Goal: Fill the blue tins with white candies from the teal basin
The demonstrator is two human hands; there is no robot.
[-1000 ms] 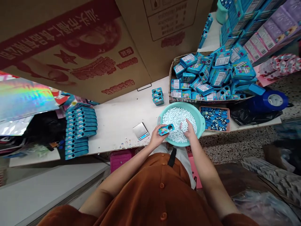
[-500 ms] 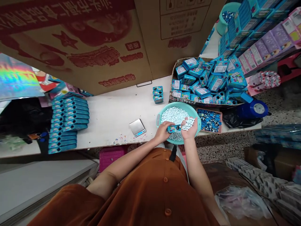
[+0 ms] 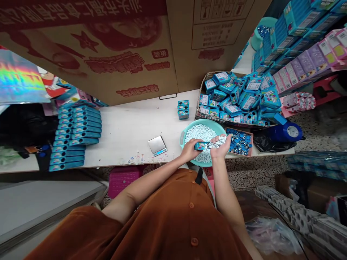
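Over a turquoise basin (image 3: 182, 134) at the table's front edge, my left hand (image 3: 190, 150) grips a small blue candy box (image 3: 200, 146). Cupped palm up at the box's right end, my right hand (image 3: 221, 148) holds a heap of small white candies (image 3: 220, 140). Candies bridge from that palm to the end of the box; its opening is hidden under them. More white candies (image 3: 199, 131) fill the basin below both hands. A row of small blue boxes (image 3: 183, 108) stands behind the basin.
A carton of blue boxes (image 3: 241, 95) lies behind the basin, a tray of blue caps (image 3: 240, 142) at its right. Left are a small scale (image 3: 157, 145) and stacked blue boxes (image 3: 86, 124). A large cardboard box (image 3: 130, 47) rises at the back.
The cupped right hand has tilted, and its candies now run onto the end of the blue box. The left hand keeps its hold on the box. The camera view has shifted slightly.
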